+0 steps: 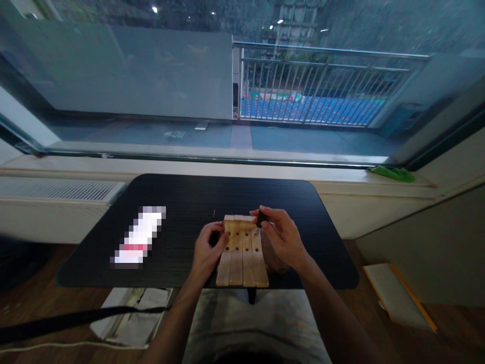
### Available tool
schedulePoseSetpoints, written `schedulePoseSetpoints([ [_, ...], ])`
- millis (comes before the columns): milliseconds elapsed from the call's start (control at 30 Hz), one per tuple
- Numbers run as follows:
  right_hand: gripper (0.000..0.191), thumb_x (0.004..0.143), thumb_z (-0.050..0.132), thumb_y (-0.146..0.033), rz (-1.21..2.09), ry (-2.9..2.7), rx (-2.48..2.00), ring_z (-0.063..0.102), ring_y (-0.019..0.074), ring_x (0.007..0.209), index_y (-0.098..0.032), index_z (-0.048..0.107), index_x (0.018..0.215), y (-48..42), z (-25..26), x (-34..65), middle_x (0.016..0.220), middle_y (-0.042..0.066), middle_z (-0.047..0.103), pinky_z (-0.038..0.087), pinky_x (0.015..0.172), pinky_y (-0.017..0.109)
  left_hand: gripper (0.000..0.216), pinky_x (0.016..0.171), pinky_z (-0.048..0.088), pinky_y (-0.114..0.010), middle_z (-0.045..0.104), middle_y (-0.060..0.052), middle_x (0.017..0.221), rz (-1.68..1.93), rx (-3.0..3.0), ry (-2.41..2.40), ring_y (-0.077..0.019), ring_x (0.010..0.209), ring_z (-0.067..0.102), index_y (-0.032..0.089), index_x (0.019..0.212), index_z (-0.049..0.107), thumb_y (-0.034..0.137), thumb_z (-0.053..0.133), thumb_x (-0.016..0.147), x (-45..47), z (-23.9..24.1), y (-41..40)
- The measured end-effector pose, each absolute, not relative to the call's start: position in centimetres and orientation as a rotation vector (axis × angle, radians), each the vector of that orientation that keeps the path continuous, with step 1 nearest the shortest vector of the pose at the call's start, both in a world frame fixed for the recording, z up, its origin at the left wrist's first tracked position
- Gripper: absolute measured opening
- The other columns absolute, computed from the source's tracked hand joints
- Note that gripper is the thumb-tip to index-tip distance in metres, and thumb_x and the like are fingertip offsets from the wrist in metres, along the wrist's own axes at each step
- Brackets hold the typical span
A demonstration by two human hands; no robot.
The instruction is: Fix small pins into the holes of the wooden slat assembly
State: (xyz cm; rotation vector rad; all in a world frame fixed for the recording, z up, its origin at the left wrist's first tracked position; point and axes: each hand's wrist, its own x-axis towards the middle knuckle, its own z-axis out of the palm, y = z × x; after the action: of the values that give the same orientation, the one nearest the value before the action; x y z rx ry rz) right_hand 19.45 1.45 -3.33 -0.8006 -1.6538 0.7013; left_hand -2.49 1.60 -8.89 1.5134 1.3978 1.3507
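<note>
A pale wooden piece made of several side-by-side slats (242,268) lies near the front edge of the black table, with two rows of dark round holes across its upper part. My left hand (208,247) is closed on its left edge, thumb on top near the holes. Between the thumb and fingers of my right hand (284,235) is a short dark-handled screwdriver (260,217). Its lower end points down at a hole on the right-hand slat. A brown, rough-looking thing (275,255) shows beside the wood under my right hand; its kind cannot be made out.
On the black table (182,202) a small thin piece, perhaps a screw (214,213), lies beyond my left hand. A blurred-out bright rectangle (140,237) is at left. An open box (132,316) sits below the table. A green cloth (394,174) rests on the windowsill.
</note>
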Motion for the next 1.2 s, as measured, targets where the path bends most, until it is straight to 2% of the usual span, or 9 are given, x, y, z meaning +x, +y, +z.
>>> schedulePoseSetpoints([
  [300,0.04,0.096,0.054,-0.013,0.664,-1.663,-0.799,0.074,0.0164,0.097,-0.032,0.059,0.131,1.42,-2.86,19.13,0.12,0.005,0.075,0.063,0.086,0.037,0.016,0.098,0.052,-0.042,0.071,-0.01,0.108,1.346,1.529,1.41,-0.0257,0.105,0.067,0.021,0.084,0.065,0.036,0.067,0.079,-2.53,-8.85,1.62],
  [467,0.037,0.096,0.057,-0.016,0.651,-1.651,-0.833,0.074,0.0185,0.098,-0.03,0.062,0.129,1.59,-3.32,19.26,0.11,0.005,0.076,0.062,0.086,0.039,0.017,0.097,0.052,-0.042,0.071,-0.01,0.107,1.344,1.521,1.401,-0.026,0.105,0.067,0.021,0.085,0.065,0.037,0.067,0.079,-2.52,-9.07,1.69],
  [667,0.033,0.095,0.06,-0.019,0.669,-1.632,-0.867,0.073,0.019,0.099,-0.03,0.063,0.127,1.66,-3.46,19.57,0.108,0.004,0.076,0.061,0.088,0.04,0.016,0.098,0.052,-0.042,0.071,-0.01,0.107,1.34,1.517,1.408,-0.0259,0.106,0.067,0.021,0.084,0.065,0.035,0.067,0.079,-2.54,-8.91,1.66],
  [833,0.032,0.095,0.06,-0.019,0.668,-1.635,-0.846,0.073,0.0193,0.105,-0.03,0.062,0.125,1.62,-3.27,19.61,0.11,0.004,0.076,0.06,0.093,0.041,0.016,0.099,0.052,-0.042,0.071,-0.01,0.108,1.335,1.511,1.409,-0.0259,0.106,0.066,0.021,0.084,0.065,0.035,0.068,0.079,-2.55,-8.85,1.63],
  [1200,0.032,0.096,0.057,-0.017,0.7,-1.647,-0.819,0.075,0.0174,0.098,-0.028,0.062,0.126,1.46,-2.81,19.23,0.116,0.006,0.076,0.063,0.088,0.04,0.016,0.099,0.051,-0.043,0.072,-0.01,0.109,1.334,1.505,1.408,-0.0266,0.107,0.067,0.022,0.083,0.064,0.036,0.068,0.079,-2.47,-8.68,1.6],
])
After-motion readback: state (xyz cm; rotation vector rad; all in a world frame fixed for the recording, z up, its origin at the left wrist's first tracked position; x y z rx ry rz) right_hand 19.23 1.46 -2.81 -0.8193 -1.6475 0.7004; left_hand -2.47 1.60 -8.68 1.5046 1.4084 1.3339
